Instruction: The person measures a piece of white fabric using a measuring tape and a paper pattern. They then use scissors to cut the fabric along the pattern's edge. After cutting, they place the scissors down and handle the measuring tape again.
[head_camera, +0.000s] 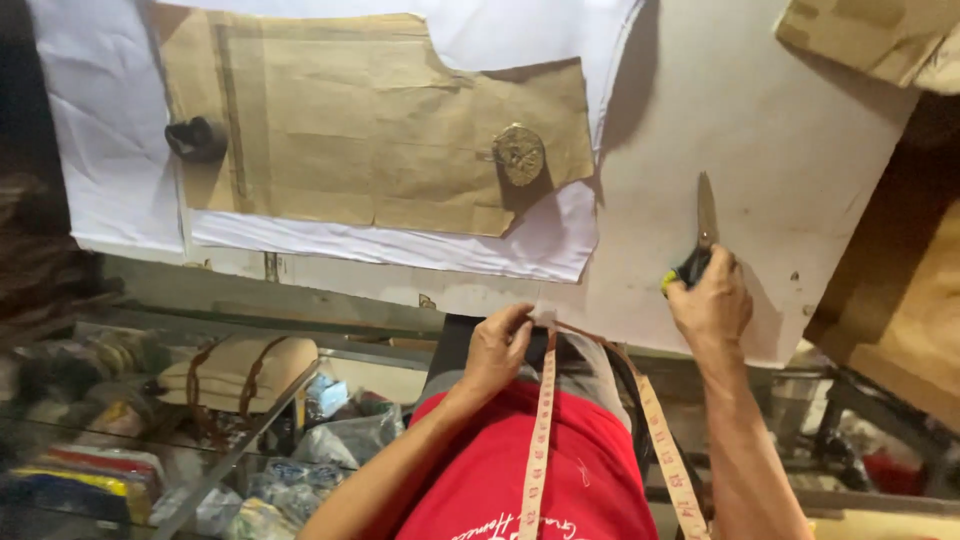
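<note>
My right hand (712, 300) grips a pair of scissors (703, 225) by the dark handle, blade pointing away over the white table (720, 120). My left hand (498, 345) pinches a small piece of white cloth (543, 315) at the table's near edge. A measuring tape (540, 420) hangs around my neck over a red shirt. On the table lies white fabric (110, 120) with a brown paper pattern (370, 120) on top. A round metal weight (519, 154) and a dark weight (196, 138) hold the pattern down.
More brown paper pieces (870, 35) lie at the table's far right corner. Below the table at the left is a shelf with a tan bag (240, 370) and several plastic-wrapped items (330, 440). A wooden board (910, 310) stands at the right.
</note>
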